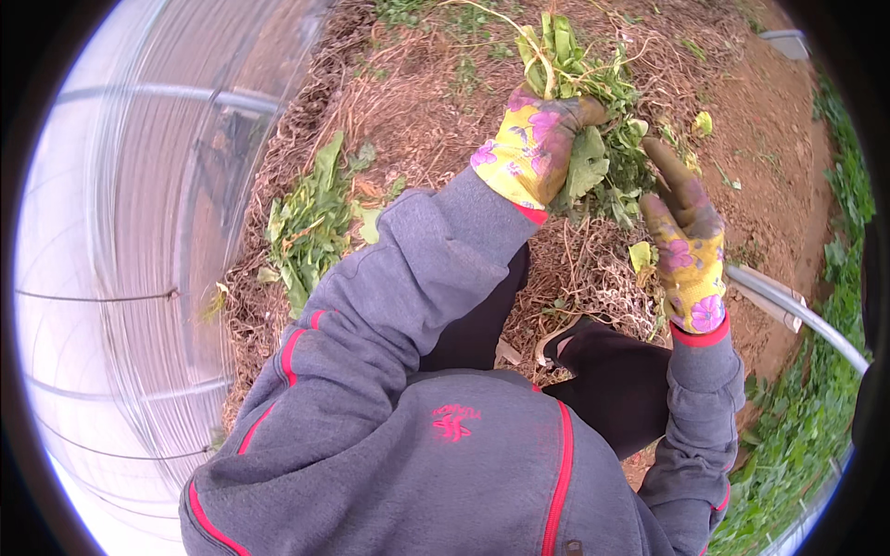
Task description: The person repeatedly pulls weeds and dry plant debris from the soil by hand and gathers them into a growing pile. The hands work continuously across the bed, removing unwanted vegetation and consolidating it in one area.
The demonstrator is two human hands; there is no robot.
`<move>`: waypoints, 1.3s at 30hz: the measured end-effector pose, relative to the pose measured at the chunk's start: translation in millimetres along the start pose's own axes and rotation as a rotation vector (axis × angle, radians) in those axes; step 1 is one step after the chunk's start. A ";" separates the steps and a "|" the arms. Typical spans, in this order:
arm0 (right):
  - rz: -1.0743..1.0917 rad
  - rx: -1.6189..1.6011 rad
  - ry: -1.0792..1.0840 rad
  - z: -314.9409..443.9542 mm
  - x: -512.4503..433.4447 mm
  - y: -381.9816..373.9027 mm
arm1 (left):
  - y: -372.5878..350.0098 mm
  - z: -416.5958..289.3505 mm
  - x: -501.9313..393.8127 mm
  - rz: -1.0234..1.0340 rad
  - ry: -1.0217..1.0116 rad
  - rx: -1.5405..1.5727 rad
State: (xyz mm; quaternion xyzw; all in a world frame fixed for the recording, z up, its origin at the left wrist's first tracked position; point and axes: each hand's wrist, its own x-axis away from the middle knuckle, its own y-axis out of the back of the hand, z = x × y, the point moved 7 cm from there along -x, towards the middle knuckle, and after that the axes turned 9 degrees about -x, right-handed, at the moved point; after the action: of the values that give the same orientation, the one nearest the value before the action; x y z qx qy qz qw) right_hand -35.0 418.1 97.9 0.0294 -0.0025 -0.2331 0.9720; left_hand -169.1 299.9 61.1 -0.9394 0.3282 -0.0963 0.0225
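Observation:
Both hands wear soiled yellow work gloves with pink flowers. My left hand (pixel 546 142) is closed around a bunch of leafy green plants (pixel 560 59) at the upper middle, its pale stems and leaves sticking out above and to the right of the fist. Just right of the bunch, my right hand (pixel 681 229) has its fingers apart and pointing up towards the hanging leaves. Whether its fingertips touch the leaves I cannot tell. A heap of picked greens (pixel 309 226) lies on dry plant matter to the left of my left forearm.
Translucent plastic sheeting (pixel 125 243) on metal hoops rises at the left. Dry vines (pixel 417 125) cover the ground around my feet. A metal pipe (pixel 799 309) slants across the right side, near bare soil (pixel 765 153) and a row of growing green plants (pixel 799 445).

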 end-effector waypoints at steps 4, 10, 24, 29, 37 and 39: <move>-0.031 -0.029 -0.166 -13.8 2.3 8.3 | 89.3 18.7 7.3 -0.224 0.105 0.059; 0.037 0.039 -0.364 -58.7 18.0 27.9 | 214.9 90.4 101.3 -0.013 -0.031 -1.321; 0.035 0.215 -0.719 -158.5 23.6 81.5 | 570.1 162.3 283.5 -0.478 1.135 -1.261; 0.043 0.256 -0.732 -166.5 25.1 82.3 | 579.5 232.4 235.4 -0.500 0.877 -1.099; 0.060 0.250 -0.688 -154.1 24.1 76.4 | 508.8 271.0 243.1 -0.750 0.739 -1.318; 0.101 0.284 -0.658 -145.6 20.9 76.8 | 470.8 299.3 244.1 -0.537 0.735 -1.206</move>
State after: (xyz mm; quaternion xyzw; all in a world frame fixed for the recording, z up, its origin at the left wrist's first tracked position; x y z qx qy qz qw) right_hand 21.2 485.1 -43.1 0.0874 -0.3490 -0.1792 0.9157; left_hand -211.9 -226.8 -241.4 -0.7439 0.0702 -0.2095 -0.6307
